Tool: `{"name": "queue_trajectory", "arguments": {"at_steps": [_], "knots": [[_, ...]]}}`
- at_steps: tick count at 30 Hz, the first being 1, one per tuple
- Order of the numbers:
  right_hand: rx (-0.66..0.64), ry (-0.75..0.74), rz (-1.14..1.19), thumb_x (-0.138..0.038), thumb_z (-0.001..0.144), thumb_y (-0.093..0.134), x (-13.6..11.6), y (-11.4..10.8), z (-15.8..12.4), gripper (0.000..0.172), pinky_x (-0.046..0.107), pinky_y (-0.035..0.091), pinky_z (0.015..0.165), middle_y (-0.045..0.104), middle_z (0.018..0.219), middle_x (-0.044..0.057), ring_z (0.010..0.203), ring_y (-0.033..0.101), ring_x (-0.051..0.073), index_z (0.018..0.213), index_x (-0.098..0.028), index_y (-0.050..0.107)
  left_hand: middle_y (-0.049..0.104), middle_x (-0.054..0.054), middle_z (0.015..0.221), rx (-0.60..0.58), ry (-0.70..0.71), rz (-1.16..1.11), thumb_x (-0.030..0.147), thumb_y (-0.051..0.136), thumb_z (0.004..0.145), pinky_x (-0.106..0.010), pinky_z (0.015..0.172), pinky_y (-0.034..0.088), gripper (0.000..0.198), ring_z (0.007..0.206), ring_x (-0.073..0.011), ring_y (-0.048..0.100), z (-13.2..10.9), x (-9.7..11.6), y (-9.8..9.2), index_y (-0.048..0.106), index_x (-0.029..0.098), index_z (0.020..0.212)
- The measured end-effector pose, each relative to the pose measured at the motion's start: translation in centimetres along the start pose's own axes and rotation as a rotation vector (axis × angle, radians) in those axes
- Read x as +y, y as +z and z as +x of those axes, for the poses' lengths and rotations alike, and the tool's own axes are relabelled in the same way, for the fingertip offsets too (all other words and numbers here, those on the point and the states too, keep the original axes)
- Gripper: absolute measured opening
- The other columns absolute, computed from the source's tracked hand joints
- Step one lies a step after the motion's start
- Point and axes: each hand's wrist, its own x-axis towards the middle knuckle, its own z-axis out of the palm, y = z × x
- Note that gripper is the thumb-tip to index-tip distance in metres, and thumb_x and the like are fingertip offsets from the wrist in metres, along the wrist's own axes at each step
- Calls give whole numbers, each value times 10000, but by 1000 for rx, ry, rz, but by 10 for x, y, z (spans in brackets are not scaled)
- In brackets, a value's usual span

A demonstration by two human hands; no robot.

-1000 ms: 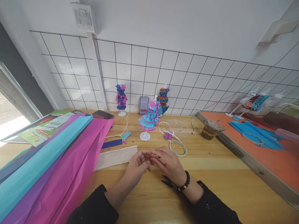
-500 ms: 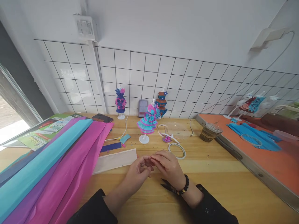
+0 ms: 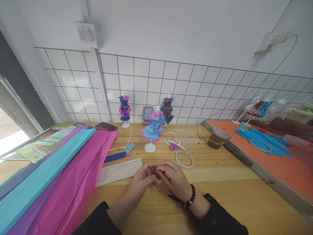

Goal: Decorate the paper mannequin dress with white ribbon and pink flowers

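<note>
My left hand (image 3: 145,176) and my right hand (image 3: 172,176) meet over the wooden table, fingertips touching. Both have their fingers curled and pinched around something tiny that I cannot make out. Under my right wrist lies a pair of black scissors (image 3: 173,196), its handles hidden by the hand and sleeve. Left of my left hand rests a white strip (image 3: 119,172). Beyond my hands stands a small dress form in a turquoise and pink ruffled dress (image 3: 153,132). A roll of white tape (image 3: 184,159) lies just past my right hand.
Folded pink paper (image 3: 80,173) and turquoise paper (image 3: 49,173) cover the left side. Behind stand a blue-and-pink dressed form (image 3: 125,109), a brown-and-blue one (image 3: 167,111) and a phone (image 3: 106,126). A brown cup (image 3: 218,138) stands near the orange board (image 3: 276,163) at right.
The camera view has tilted up slightly, so the background sits a little lower. Both hands stay together, their fingers shifting slightly at the tips.
</note>
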Motion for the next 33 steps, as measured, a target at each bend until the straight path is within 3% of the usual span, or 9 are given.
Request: {"name": "queue_trajectory", "arguments": {"at_steps": [3, 8, 17, 21, 29, 33], "knots": [[10, -16, 13, -187, 863, 471, -2, -1, 0, 134, 274, 484, 625, 613, 788, 59, 723, 566, 147, 848, -197, 604, 606, -70, 903, 14, -22, -66, 250, 654, 657, -276, 611, 471, 330, 775, -169, 566, 1, 0, -2, 588, 176, 971], [45, -34, -4, -193, 868, 462, -2, -2, 0, 170, 281, 496, 625, 625, 804, 72, 728, 582, 152, 917, -196, 625, 625, -85, 818, -42, -47, -43, 314, 608, 732, -283, 636, 466, 222, 762, -174, 568, -3, 7, -1, 658, 138, 858], [42, -1, -4, -202, 870, 464, 2, 0, -2, 191, 269, 483, 603, 627, 787, 57, 700, 580, 142, 934, -215, 643, 620, -77, 739, 20, -9, -9, 382, 620, 717, -279, 613, 457, 257, 730, -178, 555, 0, 3, -2, 677, 139, 780], [38, -14, 21, -189, 868, 468, 3, 1, -2, 188, 262, 467, 587, 628, 768, 51, 681, 575, 136, 942, -214, 639, 613, -67, 706, 47, 30, 123, 435, 617, 713, -265, 594, 453, 302, 678, -164, 553, -1, 8, 0, 670, 139, 735], [-69, 190, 352, -179, 863, 441, -11, 2, 0, 218, 234, 467, 600, 582, 710, 20, 668, 556, 119, 801, -215, 647, 553, 1, 507, 135, 86, 321, 489, 669, 639, -218, 474, 396, 355, 472, -106, 499, 3, 12, 0, 583, 150, 579], [-29, 177, 366, -178, 851, 451, -5, 5, -3, 221, 242, 469, 609, 594, 756, 36, 688, 562, 128, 929, -216, 654, 517, 20, 462, 150, 100, 323, 485, 675, 634, -207, 456, 370, 365, 440, -88, 461, 3, 12, 0, 542, 156, 547]]}}
